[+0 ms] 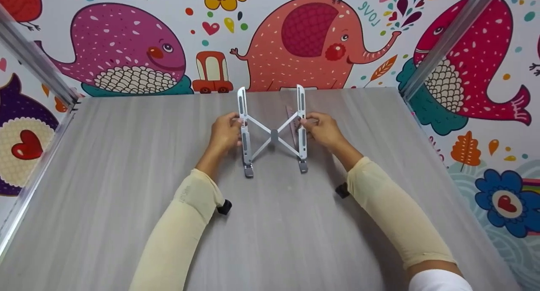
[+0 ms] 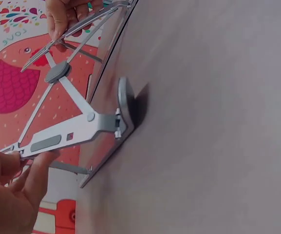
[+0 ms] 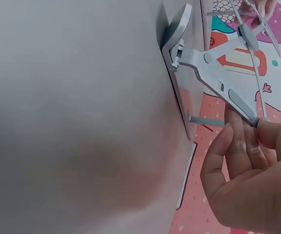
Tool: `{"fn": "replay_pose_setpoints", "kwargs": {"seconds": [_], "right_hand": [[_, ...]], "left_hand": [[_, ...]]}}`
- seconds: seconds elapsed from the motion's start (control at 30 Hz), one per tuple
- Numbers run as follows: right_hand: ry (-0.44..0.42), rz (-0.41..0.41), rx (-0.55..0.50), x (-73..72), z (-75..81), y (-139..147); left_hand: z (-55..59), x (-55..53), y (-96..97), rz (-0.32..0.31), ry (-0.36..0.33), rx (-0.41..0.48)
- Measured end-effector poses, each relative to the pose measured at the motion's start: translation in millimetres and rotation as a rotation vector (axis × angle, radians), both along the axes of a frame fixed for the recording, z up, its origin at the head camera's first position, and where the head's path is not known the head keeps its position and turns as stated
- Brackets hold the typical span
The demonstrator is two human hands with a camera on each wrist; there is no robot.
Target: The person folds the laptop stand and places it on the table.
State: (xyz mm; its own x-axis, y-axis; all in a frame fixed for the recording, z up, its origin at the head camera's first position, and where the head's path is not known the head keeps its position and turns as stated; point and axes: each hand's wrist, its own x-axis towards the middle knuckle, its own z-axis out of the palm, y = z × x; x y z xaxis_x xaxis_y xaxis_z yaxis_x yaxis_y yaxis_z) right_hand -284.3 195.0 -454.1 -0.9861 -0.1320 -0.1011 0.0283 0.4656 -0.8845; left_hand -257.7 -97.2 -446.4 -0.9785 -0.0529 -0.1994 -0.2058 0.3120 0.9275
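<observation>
A silver folding laptop stand (image 1: 274, 136) stands unfolded on the table, its two side rails joined by crossed bars with a grey hub in the middle. On its left rail, my left hand (image 1: 225, 131) pinches the metal between thumb and fingers. The right rail is pinched by my right hand (image 1: 324, 130) at about the same height. In the left wrist view the stand's upper rail (image 2: 57, 134) is raised on a strut above its base bar. The right wrist view shows the hinged front lip (image 3: 179, 24) and my right fingers under the rail.
The wood-grain table (image 1: 274, 240) stretches around the stand. Printed wall panels with cartoon animals (image 1: 312, 42) rise directly behind it. Metal corner posts (image 1: 449, 40) stand at the back left and right. A dark wrist device (image 1: 225, 207) sits beneath the left sleeve.
</observation>
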Motion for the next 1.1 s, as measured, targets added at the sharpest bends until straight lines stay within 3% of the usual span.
{"fn": "replay_pose_setpoints", "kwargs": {"seconds": [0.17, 0.37, 0.73, 0.87, 1.1], "right_hand": [[0.004, -0.011, 0.014, 8.3, 0.1, 13.8], [0.012, -0.026, 0.011, 11.5, -4.7, 16.7], [0.059, -0.01, -0.003, 10.4, -8.4, 18.3], [0.064, -0.004, -0.009, 9.8, -9.4, 18.0], [0.031, -0.014, -0.039, 10.0, -13.5, 18.5]], "left_hand": [[-2.3, 1.1, 11.6, -0.035, 0.03, -0.04], [-5.8, 6.8, 15.4, -0.036, 0.105, -0.135], [-9.5, 13.1, 17.8, -0.019, 0.176, -0.184], [-8.9, 13.4, 17.9, -0.019, 0.155, -0.169], [-9.6, 14.8, 12.6, -0.082, 0.066, -0.031]]}}
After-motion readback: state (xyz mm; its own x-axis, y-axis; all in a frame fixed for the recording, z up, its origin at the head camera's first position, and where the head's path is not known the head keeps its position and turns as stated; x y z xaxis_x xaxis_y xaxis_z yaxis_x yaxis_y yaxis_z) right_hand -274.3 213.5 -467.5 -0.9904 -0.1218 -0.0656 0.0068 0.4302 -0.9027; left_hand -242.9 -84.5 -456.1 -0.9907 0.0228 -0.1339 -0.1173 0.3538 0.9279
